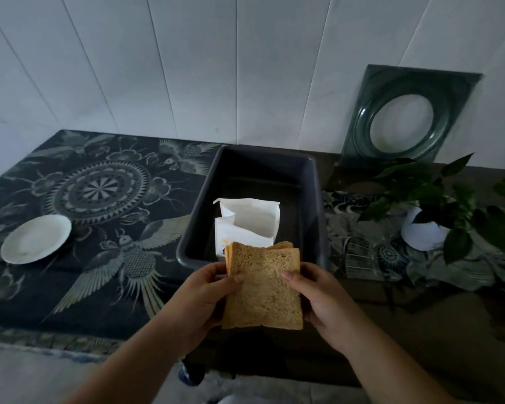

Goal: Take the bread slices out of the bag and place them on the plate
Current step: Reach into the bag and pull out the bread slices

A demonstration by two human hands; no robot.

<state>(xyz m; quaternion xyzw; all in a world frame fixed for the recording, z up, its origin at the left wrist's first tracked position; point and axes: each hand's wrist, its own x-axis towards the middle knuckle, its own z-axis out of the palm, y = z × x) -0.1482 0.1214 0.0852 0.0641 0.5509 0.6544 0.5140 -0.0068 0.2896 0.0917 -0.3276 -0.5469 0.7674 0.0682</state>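
Observation:
A stack of brown bread slices (263, 287) is held up in front of me, above the table's near edge. My left hand (207, 293) grips its left side and my right hand (318, 295) grips its right side, thumbs on the top slice. Behind the stack, a white paper bag (251, 223) stands open inside a dark grey tub (274, 167). The white plate (35, 239) lies far to the left on the patterned cloth, with nothing on it.
A dark cloth with bird and mandala patterns (99, 199) covers the table's left part. A potted green plant (432, 217) in a white pot stands at the right. A green square frame with a round hole (405, 118) leans on the white tiled wall.

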